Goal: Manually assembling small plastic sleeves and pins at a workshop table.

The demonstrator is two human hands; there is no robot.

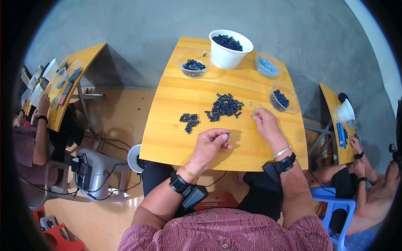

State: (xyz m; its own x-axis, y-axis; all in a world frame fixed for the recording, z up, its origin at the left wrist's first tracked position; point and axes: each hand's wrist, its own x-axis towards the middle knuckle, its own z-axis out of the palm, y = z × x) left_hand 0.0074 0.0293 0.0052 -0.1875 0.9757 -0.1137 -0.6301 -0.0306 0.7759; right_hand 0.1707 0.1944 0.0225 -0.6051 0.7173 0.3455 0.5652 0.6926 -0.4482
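Left hand (210, 143) pinches a tiny black plastic piece (228, 134), probably light, stiff, easiest by its sides; right hand (268, 125) is curled, can't tell if it's gripping anything.

Smooth wooden tabletop (176, 92), satiny plastic bucket (226, 60), glossy plastic bowls (181, 66), matt plastic pieces (227, 105), shiny metal bangle (282, 152).

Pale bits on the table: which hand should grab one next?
Probably the right hand: it's close to the pale bits, while the left hand sits farther off, seemingly pinching a dark piece.
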